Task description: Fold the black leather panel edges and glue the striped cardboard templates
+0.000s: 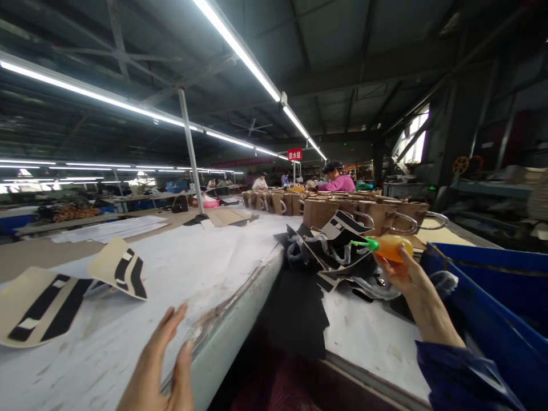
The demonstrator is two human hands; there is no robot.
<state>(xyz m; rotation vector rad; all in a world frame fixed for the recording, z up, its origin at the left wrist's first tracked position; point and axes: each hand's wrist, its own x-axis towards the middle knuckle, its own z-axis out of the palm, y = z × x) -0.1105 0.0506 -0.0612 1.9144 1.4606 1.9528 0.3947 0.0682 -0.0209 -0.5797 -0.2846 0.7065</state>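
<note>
My right hand (400, 274) is wrapped round an orange squeeze bottle (390, 248) with a green nozzle. The bottle lies nearly level, its tip pointing left above a heap of black bag pieces (329, 257) with plastic-wrapped handles. My left hand (160, 359) is empty, fingers apart, above the near edge of the white-covered table (184, 257). To its left, a cream panel with black strips (43, 305) lies on that table. A smaller cream-and-black panel (120, 268) stands bent beside it.
Rows of brown bags (325, 211) with wrapped handles stand behind the heap. A blue bin (492, 285) borders the right side. Between the two tables is a dark gap. A metal post (190, 148) rises from the left table. A person in pink (340, 181) sits farther back.
</note>
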